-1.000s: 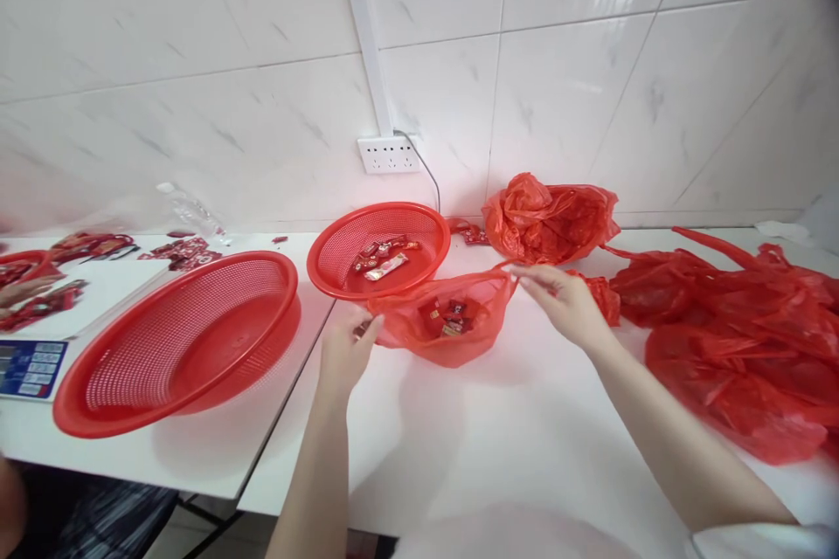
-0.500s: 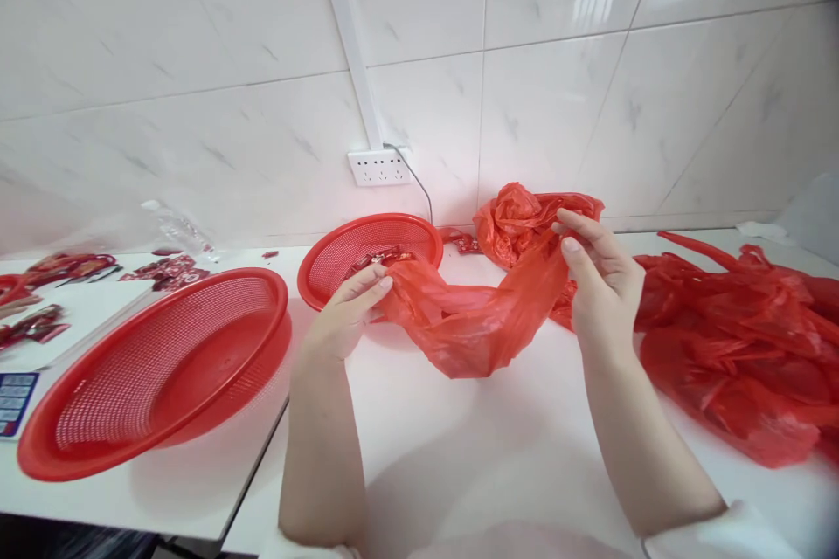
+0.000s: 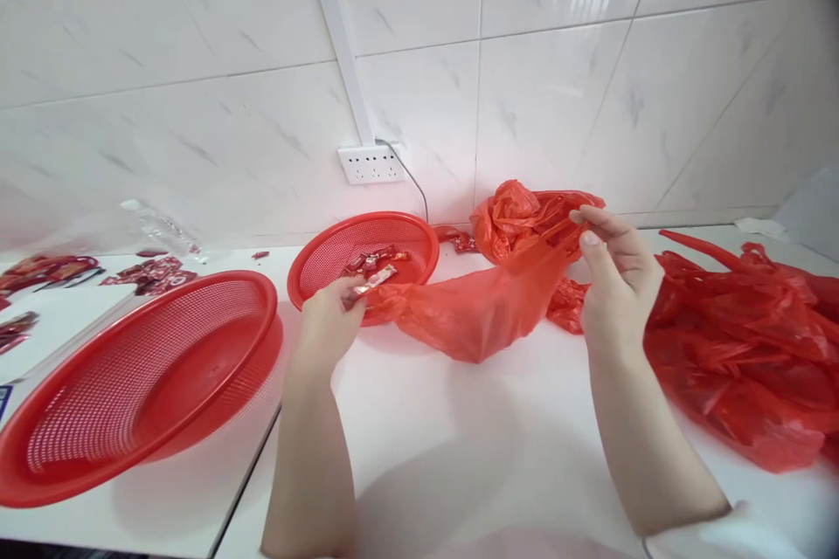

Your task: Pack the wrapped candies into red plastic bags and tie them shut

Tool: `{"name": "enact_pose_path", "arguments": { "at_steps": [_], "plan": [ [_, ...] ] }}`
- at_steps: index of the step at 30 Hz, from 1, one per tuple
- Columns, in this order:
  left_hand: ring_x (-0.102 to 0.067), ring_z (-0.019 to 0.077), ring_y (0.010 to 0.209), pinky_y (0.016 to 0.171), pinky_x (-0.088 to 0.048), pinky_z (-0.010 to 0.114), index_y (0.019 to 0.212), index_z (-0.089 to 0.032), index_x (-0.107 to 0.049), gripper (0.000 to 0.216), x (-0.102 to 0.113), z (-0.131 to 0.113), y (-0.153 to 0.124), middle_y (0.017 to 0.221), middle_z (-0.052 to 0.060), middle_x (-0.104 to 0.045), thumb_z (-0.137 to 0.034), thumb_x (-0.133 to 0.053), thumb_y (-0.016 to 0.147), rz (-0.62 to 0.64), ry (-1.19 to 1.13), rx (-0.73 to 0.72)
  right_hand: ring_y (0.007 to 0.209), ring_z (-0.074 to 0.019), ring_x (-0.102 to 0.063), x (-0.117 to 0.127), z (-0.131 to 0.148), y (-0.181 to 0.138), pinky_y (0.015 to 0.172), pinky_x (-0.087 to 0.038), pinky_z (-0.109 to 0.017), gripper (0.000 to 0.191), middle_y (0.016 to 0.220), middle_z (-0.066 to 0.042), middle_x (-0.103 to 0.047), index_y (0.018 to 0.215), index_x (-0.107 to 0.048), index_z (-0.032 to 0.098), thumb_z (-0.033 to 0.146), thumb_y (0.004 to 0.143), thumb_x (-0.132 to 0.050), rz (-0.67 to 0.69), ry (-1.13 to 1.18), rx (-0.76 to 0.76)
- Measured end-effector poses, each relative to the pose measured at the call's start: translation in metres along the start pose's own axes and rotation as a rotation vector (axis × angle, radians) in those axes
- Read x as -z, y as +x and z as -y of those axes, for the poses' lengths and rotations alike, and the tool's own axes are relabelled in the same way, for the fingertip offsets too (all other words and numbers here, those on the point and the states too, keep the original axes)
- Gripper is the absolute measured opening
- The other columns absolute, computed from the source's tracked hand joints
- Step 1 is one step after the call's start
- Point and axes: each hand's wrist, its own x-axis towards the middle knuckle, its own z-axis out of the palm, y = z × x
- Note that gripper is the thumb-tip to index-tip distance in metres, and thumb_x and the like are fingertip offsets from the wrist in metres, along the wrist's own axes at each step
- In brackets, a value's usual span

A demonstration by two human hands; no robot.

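Note:
A thin red plastic bag (image 3: 472, 319) hangs in a sagging curve between my two hands. My left hand (image 3: 331, 323) is closed at the bag's left end, in front of the small red basket (image 3: 321, 258). A small wrapped piece (image 3: 377, 279) shows right at those fingertips; whether they touch it I cannot tell. Several small shiny packets (image 3: 367, 262) lie in that basket. My right hand (image 3: 616, 275) pinches the bag's other end between thumb and fingers, in front of a crumpled red bag bundle (image 3: 517, 214).
A large red basket (image 3: 203, 367) stands tilted on the left. Behind it are red packets (image 3: 150, 275) and a clear plastic bottle (image 3: 161, 227). A heap of red plastic bags (image 3: 747, 349) covers the right side. A power strip (image 3: 372, 164) is on the tiled wall.
My left hand has moved slightly left and turned over toward the small basket, drawing the bag out longer and flatter. My right hand has shifted slightly right. The view has turned a little.

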Motion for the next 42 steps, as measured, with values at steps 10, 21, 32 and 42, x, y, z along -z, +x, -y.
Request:
{"name": "enact_pose_path", "arguments": {
  "at_steps": [10, 21, 32, 42],
  "plan": [
    [-0.064, 0.0263, 0.105, 0.094, -0.048, 0.049, 0.111, -0.032, -0.066, 0.025, -0.004, -0.015, -0.01, 0.114, 0.002, -0.068, -0.039, -0.055, 0.09, 0.264, -1.081, -0.258, 0.117, -0.0268, -0.058, -0.014, 0.001, -0.013, 0.105, -0.042, -0.053, 0.027, 0.118, -0.007, -0.067, 0.114, -0.067, 0.025, 0.024, 0.09, -0.057, 0.042, -0.037, 0.17],
    [-0.059, 0.0188, 0.083, 0.07, -0.049, 0.031, 0.091, -0.018, -0.067, 0.023, -0.056, -0.056, -0.049, 0.087, 0.005, -0.063, -0.036, -0.053, 0.091, 0.715, -0.394, -0.351, 0.118, -0.0207, -0.058, -0.023, 0.023, -0.04, 0.099, -0.05, -0.041, 0.048, 0.121, -0.007, -0.063, 0.125, -0.059, 0.025, 0.002, 0.089, -0.038, 0.942, 0.235, 0.372],
    [-0.025, 0.0069, 0.028, 0.032, -0.02, 0.02, 0.114, -0.021, -0.062, 0.051, -0.054, -0.053, -0.041, 0.039, -0.009, -0.034, -0.062, -0.04, 0.091, 0.629, -0.627, 0.065, 0.087, -0.0154, -0.064, -0.026, -0.003, -0.028, 0.08, -0.053, -0.033, 0.019, 0.092, -0.002, -0.066, 0.093, -0.063, 0.021, 0.008, 0.082, -0.055, 0.688, 0.057, -0.068],
    [-0.063, 0.0145, 0.06, 0.065, -0.05, 0.029, 0.142, -0.025, -0.046, 0.055, -0.058, -0.041, -0.021, 0.087, 0.006, -0.074, -0.051, -0.045, 0.094, 0.668, -1.133, 0.177, 0.075, -0.0142, -0.065, -0.009, 0.01, -0.015, 0.068, -0.056, -0.03, 0.005, 0.084, -0.002, -0.066, 0.087, -0.06, 0.021, 0.016, 0.086, -0.062, 0.666, 0.349, -0.101]
  ]
}}
